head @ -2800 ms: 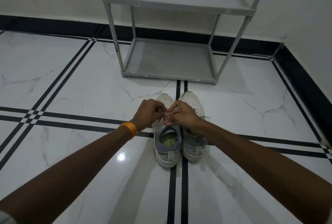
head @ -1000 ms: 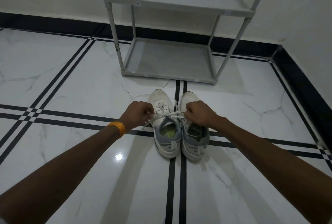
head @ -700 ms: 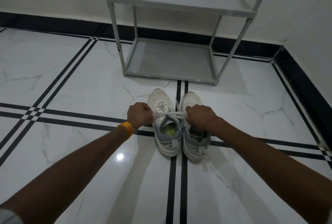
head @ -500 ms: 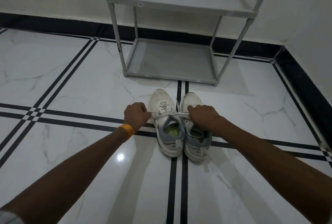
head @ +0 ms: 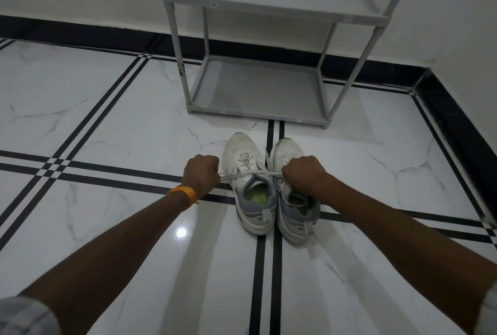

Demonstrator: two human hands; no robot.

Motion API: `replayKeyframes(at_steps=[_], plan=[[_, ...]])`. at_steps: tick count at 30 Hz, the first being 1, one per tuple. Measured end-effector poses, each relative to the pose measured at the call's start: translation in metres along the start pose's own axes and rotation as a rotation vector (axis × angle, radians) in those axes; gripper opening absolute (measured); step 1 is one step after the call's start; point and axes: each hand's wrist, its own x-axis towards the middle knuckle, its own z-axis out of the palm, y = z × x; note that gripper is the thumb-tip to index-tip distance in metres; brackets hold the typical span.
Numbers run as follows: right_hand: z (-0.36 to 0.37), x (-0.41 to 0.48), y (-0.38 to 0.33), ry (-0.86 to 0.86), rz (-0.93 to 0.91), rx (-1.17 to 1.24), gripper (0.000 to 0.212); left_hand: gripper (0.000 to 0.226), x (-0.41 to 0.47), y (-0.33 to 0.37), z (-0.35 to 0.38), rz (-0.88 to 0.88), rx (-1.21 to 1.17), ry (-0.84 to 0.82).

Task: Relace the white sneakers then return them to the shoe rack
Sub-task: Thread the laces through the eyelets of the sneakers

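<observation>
Centrally: pair of white sneakers (head: 271, 195), white lace (head: 250, 174) clamped taut between fisted left hand (head: 202, 173) and right hand (head: 305, 174); empty grey plastic shoe rack (head: 258, 87) above, bare marble floor (head: 107, 125) all round

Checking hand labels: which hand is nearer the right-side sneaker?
Right. The right hand sits over the right-side sneaker, covering its laces. The left hand is off to the far side of the left-side sneaker, pulling the lace.

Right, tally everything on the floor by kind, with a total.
Sneakers: 2 (left one, right one)
Shoe rack: 1
Total: 3
</observation>
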Motion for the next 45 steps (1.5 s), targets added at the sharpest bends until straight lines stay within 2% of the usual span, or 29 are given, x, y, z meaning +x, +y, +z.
replayKeyframes(at_steps=[4, 6, 9, 11, 12, 14, 16, 18, 20, 22, 24, 25, 27, 29, 31, 33, 34, 36, 37, 40, 43, 45], plan=[[0.001, -0.003, 0.001, 0.003, 0.000, 0.036, 0.024, 0.009, 0.004, 0.002, 0.000, -0.016, -0.020, -0.020], [0.000, -0.002, 0.005, -0.024, 0.011, 0.133, 0.028, 0.020, 0.004, 0.003, 0.000, -0.012, -0.077, -0.117], [-0.011, 0.003, 0.014, -0.149, 0.054, 0.587, 0.036, 0.038, 0.002, 0.005, -0.008, 0.033, -0.357, -0.332], [-0.026, 0.006, 0.020, -0.059, 0.056, 0.849, 0.046, 0.032, 0.003, 0.014, -0.014, 0.041, -0.555, -0.277], [-0.034, 0.006, 0.020, 0.023, 0.063, 0.884, 0.050, 0.027, 0.004, 0.021, -0.015, 0.069, -0.572, -0.212], [-0.047, 0.004, 0.010, 0.088, 0.047, 0.818, 0.048, 0.026, 0.005, 0.034, -0.012, 0.205, -0.411, -0.139], [-0.046, 0.003, -0.008, 0.009, -0.002, 0.723, 0.038, 0.028, 0.002, 0.042, -0.005, 0.324, -0.213, -0.148], [-0.033, 0.004, -0.022, -0.003, -0.009, 0.616, 0.030, 0.022, 0.004, 0.041, -0.003, 0.350, -0.109, -0.127], [-0.021, 0.005, -0.022, 0.068, 0.017, 0.609, 0.026, 0.012, 0.007, 0.037, -0.005, 0.370, -0.084, -0.115], [-0.018, 0.004, -0.017, 0.102, 0.017, 0.657, 0.021, 0.006, 0.005, 0.033, -0.011, 0.292, -0.303, -0.157], [-0.017, 0.004, -0.015, 0.106, -0.001, 0.683, 0.016, 0.014, 0.006, 0.027, -0.014, 0.104, -0.565, -0.177], [-0.016, 0.004, -0.014, 0.103, -0.001, 0.700, 0.018, 0.017, 0.008, 0.023, -0.015, -0.001, -0.620, -0.160], [-0.015, 0.005, -0.011, 0.103, 0.010, 0.763, 0.023, 0.018, 0.011, 0.009, -0.014, -0.125, -0.497, -0.146], [-0.014, 0.006, -0.008, 0.098, 0.011, 0.796, 0.024, 0.016, 0.010, -0.004, -0.011, -0.125, -0.177, -0.233], [-0.013, 0.008, -0.010, 0.073, 0.021, 0.795, 0.023, 0.032, 0.005, -0.007, -0.005, -0.030, -0.035, -0.197], [-0.013, 0.009, -0.013, 0.051, 0.038, 0.792, 0.024, 0.041, 0.002, 0.004, 0.000, 0.174, -0.142, -0.073], [-0.013, 0.010, -0.014, 0.048, 0.044, 0.796, 0.026, 0.041, 0.001, 0.013, 0.002, 0.277, -0.224, -0.069], [-0.014, 0.009, -0.017, 0.048, 0.051, 0.817, 0.027, 0.035, 0.001, 0.029, 0.008, 0.392, -0.293, -0.161], [-0.015, 0.009, -0.018, 0.049, 0.054, 0.829, 0.027, 0.029, 0.000, 0.035, 0.011, 0.413, -0.277, -0.185], [-0.016, 0.006, -0.021, 0.058, 0.066, 0.845, 0.026, 0.020, 0.001, 0.036, 0.016, 0.451, -0.256, -0.091], [-0.015, 0.005, -0.024, 0.070, 0.100, 0.872, 0.026, 0.021, 0.000, 0.030, 0.015, 0.471, -0.198, -0.078], [-0.014, 0.005, -0.026, 0.074, 0.112, 0.879, 0.026, 0.025, -0.003, 0.027, 0.015, 0.495, -0.080, -0.074]])
